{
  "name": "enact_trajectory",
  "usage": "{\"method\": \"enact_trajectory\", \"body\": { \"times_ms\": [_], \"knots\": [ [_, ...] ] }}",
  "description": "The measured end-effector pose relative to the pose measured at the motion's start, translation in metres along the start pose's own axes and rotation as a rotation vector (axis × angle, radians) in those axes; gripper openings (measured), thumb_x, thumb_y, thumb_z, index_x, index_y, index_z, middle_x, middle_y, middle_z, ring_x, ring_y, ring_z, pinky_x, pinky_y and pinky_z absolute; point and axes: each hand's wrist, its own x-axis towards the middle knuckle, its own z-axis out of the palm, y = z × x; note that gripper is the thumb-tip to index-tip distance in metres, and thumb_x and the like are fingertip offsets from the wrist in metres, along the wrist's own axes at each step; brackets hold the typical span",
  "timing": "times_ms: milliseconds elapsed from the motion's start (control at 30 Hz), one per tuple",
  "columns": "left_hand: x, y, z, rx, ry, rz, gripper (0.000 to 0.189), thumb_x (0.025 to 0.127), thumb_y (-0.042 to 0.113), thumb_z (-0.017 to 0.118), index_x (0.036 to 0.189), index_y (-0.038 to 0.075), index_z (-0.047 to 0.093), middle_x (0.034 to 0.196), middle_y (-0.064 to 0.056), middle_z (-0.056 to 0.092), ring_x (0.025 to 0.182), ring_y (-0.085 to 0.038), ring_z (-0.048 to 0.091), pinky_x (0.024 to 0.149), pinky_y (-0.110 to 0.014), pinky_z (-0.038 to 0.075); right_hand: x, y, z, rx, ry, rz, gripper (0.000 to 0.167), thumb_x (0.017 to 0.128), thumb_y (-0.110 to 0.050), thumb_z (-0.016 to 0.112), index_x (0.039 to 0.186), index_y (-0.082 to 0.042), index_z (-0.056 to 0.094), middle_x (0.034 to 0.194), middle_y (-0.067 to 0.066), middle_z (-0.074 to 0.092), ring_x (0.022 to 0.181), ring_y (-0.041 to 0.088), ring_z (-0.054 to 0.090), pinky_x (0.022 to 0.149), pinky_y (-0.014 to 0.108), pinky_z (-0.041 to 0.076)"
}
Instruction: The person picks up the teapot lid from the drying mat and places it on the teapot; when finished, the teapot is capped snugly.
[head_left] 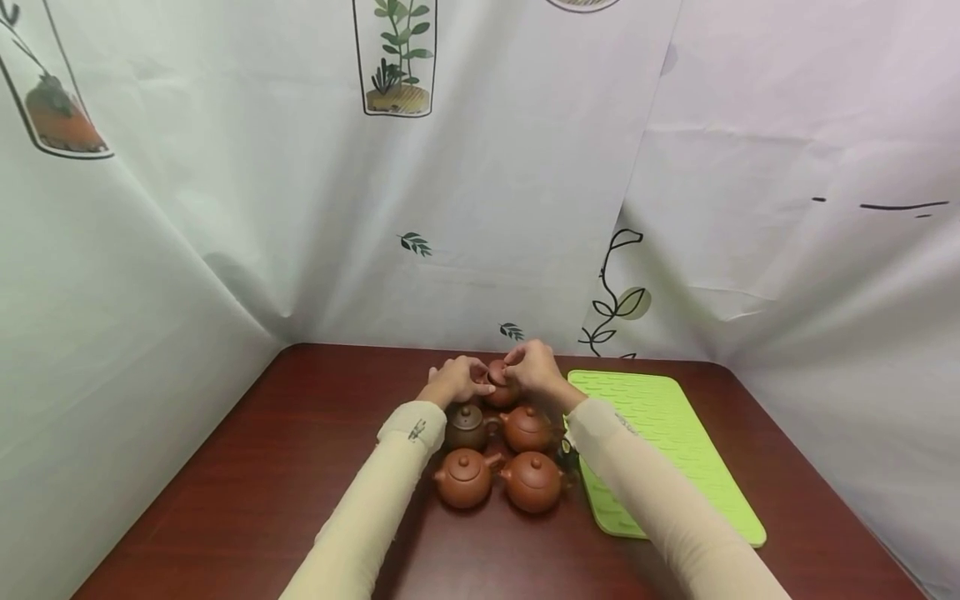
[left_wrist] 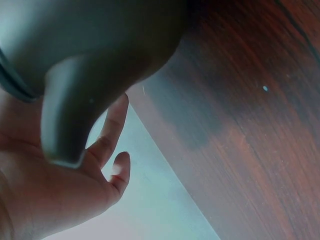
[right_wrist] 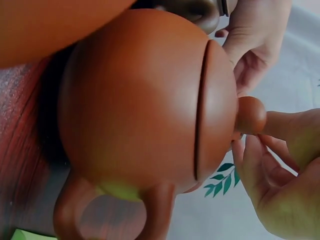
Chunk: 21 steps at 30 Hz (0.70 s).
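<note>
At the back of the group stands a reddish-brown teapot (head_left: 504, 395) with both hands at it. My left hand (head_left: 454, 380) holds its left side, thumb against the body. With thumb and fingertips, my right hand (head_left: 536, 367) pinches the teapot's lid (head_left: 497, 373) at the top. A dark brown teapot (head_left: 467, 428) sits just below my left wrist; its spout (left_wrist: 67, 115) covers part of the left hand (left_wrist: 50, 190) in the left wrist view. An orange-brown teapot (right_wrist: 135, 105) fills the right wrist view, hiding the pinched lid behind it.
Two more orange-brown teapots, a left one (head_left: 463, 478) and a right one (head_left: 533, 482), stand in the front row. A bright green ridged mat (head_left: 675, 442) lies to the right, partly under my right sleeve. White printed cloth (head_left: 487, 208) hangs behind the dark red table (head_left: 300, 483).
</note>
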Motion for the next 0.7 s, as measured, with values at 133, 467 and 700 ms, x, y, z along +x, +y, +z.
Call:
{"method": "enact_trajectory", "body": {
  "times_ms": [133,467,700],
  "knots": [
    [0.000,0.003,0.000,0.009,-0.007,-0.003,0.044,0.086,0.047,0.074,0.124,0.025,0.068,0.125,0.005,0.066,0.121,-0.026,0.054,0.102,-0.054,0.030,0.000,0.002,0.001,-0.012,-0.008,0.001,0.005,0.084,-0.009,0.080,0.088,-0.009,0.077,0.098,0.007,0.072,0.096,0.024,0.065,0.080,0.038,0.053],
    [0.000,0.005,0.001,0.019,-0.021,0.029,0.045,0.087,0.048,0.074,0.124,0.024,0.068,0.123,0.005,0.066,0.118,-0.026,0.055,0.098,-0.052,0.033,0.000,0.016,-0.001,-0.026,-0.067,-0.024,0.005,0.085,-0.004,0.075,0.088,-0.008,0.076,0.098,0.007,0.070,0.087,0.022,0.062,0.073,0.034,0.052],
    [-0.004,-0.002,-0.003,-0.003,-0.023,0.041,0.047,0.088,0.048,0.072,0.126,0.021,0.067,0.128,0.004,0.065,0.120,-0.024,0.056,0.099,-0.050,0.033,-0.002,0.021,-0.010,-0.025,-0.092,-0.147,0.015,0.084,-0.008,0.076,0.099,-0.004,0.075,0.102,0.008,0.072,0.097,0.025,0.065,0.082,0.041,0.052]
  ]
}}
